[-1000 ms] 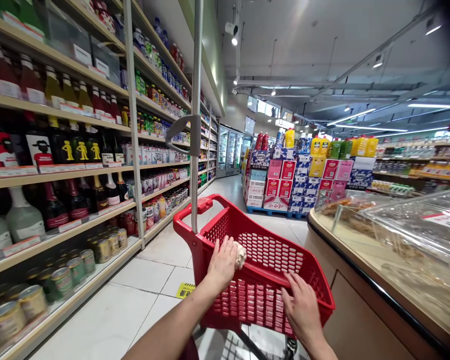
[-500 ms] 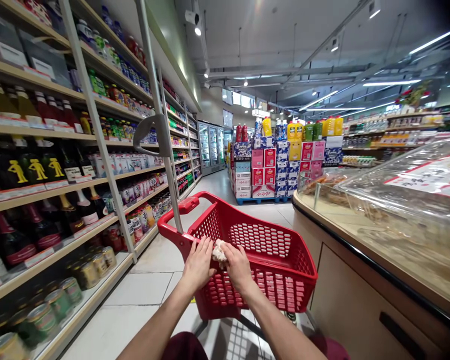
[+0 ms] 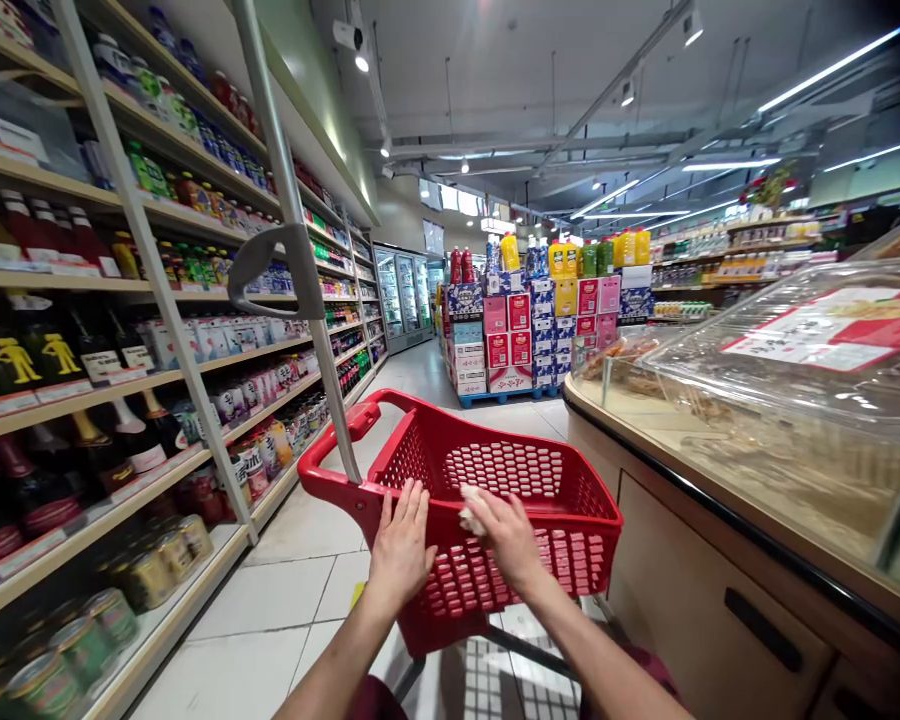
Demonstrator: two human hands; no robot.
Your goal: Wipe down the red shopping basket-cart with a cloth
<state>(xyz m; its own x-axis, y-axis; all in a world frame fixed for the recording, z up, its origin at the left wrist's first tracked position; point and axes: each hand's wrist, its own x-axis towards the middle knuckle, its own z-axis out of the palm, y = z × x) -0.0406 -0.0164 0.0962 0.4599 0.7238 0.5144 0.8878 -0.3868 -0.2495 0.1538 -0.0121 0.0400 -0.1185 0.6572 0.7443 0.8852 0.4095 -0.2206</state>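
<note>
A red plastic shopping basket [image 3: 495,470] on wheels stands in the aisle in front of me, with a grey pull handle [image 3: 292,260] rising from its near left corner. My left hand [image 3: 401,545] lies flat with fingers stretched out against the basket's near rim. Beside it, my right hand [image 3: 506,535] is closed on a crumpled white cloth [image 3: 469,508] and presses it onto the same rim. The basket looks empty inside.
Shelves of bottles and cans [image 3: 82,380] line the left side. A glass-topped food counter [image 3: 757,430] runs along the right. A stack of drink boxes on a pallet [image 3: 532,330] stands ahead, with fridges [image 3: 401,295] beyond. White floor tiles [image 3: 270,600] lie between.
The white cloth has passed from my left hand to my right. My left hand has opened flat on the rim. My view has swung right and nearer the counter.
</note>
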